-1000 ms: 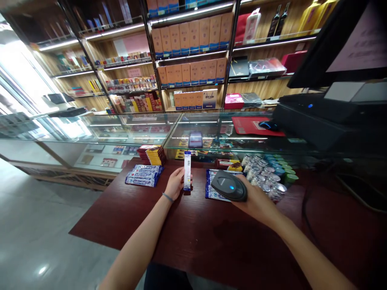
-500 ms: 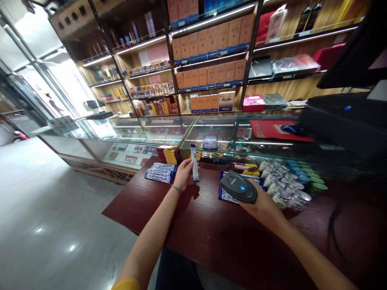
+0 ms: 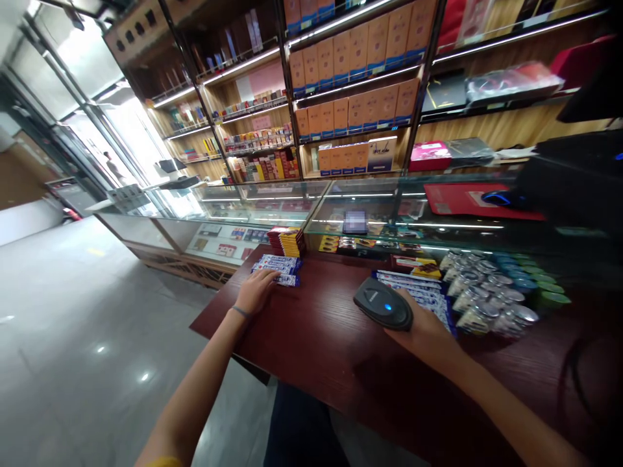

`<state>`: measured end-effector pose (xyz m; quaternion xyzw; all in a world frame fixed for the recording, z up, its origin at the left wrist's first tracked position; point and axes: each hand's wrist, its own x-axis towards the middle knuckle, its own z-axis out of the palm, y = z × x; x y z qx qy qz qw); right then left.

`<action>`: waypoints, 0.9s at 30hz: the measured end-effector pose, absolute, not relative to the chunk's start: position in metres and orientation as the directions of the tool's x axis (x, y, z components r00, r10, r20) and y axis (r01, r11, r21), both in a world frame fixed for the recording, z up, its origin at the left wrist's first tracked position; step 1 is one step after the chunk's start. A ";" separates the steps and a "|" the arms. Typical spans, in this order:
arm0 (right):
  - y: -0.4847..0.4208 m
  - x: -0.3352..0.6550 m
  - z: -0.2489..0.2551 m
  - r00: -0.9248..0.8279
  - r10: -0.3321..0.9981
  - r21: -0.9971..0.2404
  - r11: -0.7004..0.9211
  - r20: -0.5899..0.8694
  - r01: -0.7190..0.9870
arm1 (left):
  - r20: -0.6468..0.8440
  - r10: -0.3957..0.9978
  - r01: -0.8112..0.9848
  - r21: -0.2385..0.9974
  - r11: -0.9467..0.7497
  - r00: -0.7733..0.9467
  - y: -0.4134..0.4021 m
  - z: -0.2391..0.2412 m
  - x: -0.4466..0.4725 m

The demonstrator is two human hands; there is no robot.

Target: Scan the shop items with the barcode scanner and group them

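At the left of the dark red table my left hand rests with its fingers stretched out over the near end of a row of blue-and-white slim packets. Its fingertips touch the nearest packet and cover part of it. My right hand is wrapped round a black barcode scanner with a lit blue light, held above the table. Just beyond and right of the scanner lies a second group of blue-and-white packets, partly hidden by the scanner and my hand.
Stacked red-and-yellow boxes stand behind the left packets. Clear jars with silver lids and green-lidded ones stand at the right. Beyond is a glass display counter with a red mat. The table ends at the left over the floor.
My left hand has moved left and down with the packet it held upright, to the left row. The scanner stays in my right hand, and the view has shifted slightly.
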<state>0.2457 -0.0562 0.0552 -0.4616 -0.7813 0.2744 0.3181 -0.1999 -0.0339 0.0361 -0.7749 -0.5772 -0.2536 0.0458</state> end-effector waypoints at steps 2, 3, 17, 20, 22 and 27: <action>-0.057 0.243 0.053 -0.383 0.890 -0.709 0.435 0.247 0.555 | 0.413 0.877 0.929 0.158 -0.336 0.247 -0.035 0.029 -0.213; -0.058 0.243 0.052 -0.384 0.888 -0.703 0.441 0.252 0.559 | 0.399 0.881 0.934 0.139 -0.330 0.252 -0.034 0.026 -0.218; -0.051 0.247 0.032 -0.356 0.898 -0.694 0.430 0.261 0.577 | 0.395 0.895 0.918 0.237 -0.318 0.208 -0.026 0.005 -0.238; -0.051 0.247 0.033 -0.349 0.903 -0.688 0.420 0.251 0.591 | 0.404 0.891 0.917 0.237 -0.321 0.207 -0.027 0.006 -0.235; -0.051 0.247 0.036 -0.352 0.902 -0.688 0.421 0.250 0.591 | 0.409 0.889 0.918 0.231 -0.321 0.208 -0.028 0.006 -0.234; -0.050 0.250 0.050 -0.331 0.912 -0.700 0.401 0.243 0.591 | 0.404 0.889 0.925 0.209 -0.318 0.214 -0.029 0.007 -0.233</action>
